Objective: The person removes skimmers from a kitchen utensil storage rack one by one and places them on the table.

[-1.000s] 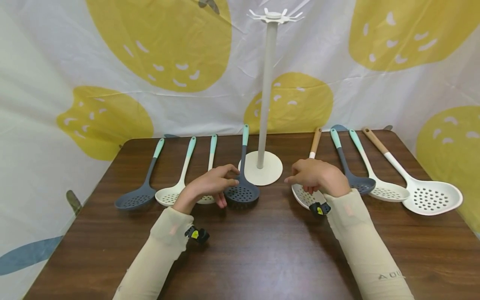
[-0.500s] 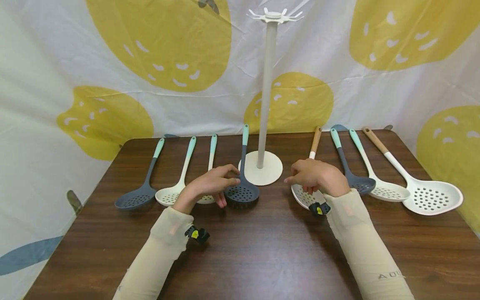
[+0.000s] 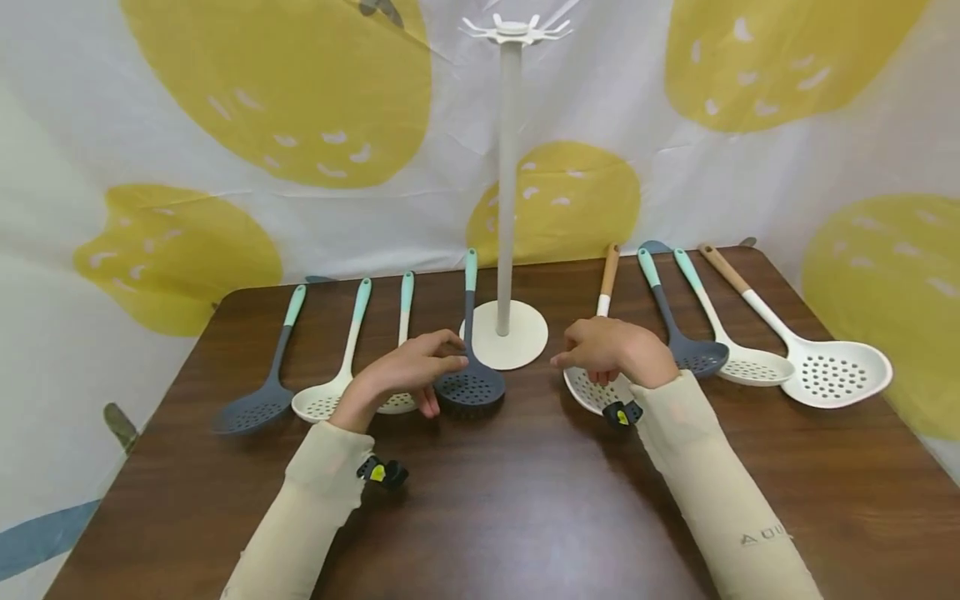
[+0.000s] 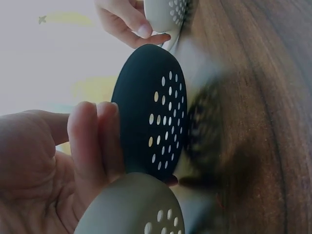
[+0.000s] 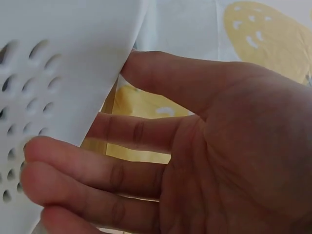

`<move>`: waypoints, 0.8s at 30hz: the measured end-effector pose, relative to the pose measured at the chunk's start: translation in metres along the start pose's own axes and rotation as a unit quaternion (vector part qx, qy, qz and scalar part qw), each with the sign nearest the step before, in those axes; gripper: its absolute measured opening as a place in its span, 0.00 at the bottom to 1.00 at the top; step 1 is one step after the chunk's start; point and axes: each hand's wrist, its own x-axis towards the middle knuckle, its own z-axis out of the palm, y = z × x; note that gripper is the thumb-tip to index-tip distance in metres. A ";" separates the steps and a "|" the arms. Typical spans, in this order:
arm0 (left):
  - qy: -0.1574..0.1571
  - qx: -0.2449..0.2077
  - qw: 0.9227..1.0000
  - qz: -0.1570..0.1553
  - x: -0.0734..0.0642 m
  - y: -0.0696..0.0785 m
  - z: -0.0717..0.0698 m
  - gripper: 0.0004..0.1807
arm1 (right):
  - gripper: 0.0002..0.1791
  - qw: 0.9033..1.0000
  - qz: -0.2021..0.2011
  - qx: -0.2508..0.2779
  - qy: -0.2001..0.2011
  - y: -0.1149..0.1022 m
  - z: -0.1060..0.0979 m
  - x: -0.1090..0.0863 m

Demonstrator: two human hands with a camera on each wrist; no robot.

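Observation:
In the head view my left hand (image 3: 408, 367) is held with loosely bent fingers over a white skimmer (image 3: 397, 403) with a mint handle tip, beside a dark blue skimmer (image 3: 471, 387). The left wrist view shows the dark skimmer (image 4: 146, 112) just past those fingers, and a pale bowl (image 4: 131, 209) in front. My right hand (image 3: 615, 348) hangs over a white skimmer with a wooden-coloured handle (image 3: 610, 275), covering part of its bowl. In the right wrist view its relaxed fingers (image 5: 97, 170) overlap the perforated bowl (image 5: 63, 87). Neither hand grips anything.
A white stand (image 3: 506, 183) with hooks on top and a round base (image 3: 528, 337) rises between the hands. More skimmers lie left, one dark (image 3: 258, 408) and one white (image 3: 322, 400). On the right lie dark (image 3: 701, 357), small white (image 3: 753, 365) and large white (image 3: 836, 373) ones.
The head view has swung slightly, so the stand, skimmers and hands all appear further left. The hands keep their place and pose over the skimmers.

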 end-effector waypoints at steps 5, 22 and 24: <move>-0.002 -0.007 1.000 0.010 0.002 0.003 0.003 0.27 | 0.15 1.000 0.003 -0.003 0.000 0.004 -0.005 -0.001; 0.134 0.029 0.990 0.041 0.004 0.019 -0.005 0.24 | 0.21 0.998 -0.032 -0.035 0.031 0.020 -0.024 -0.027; 0.156 0.034 0.986 0.055 0.004 0.020 -0.004 0.22 | 0.21 0.997 -0.037 -0.043 0.044 0.021 -0.026 -0.029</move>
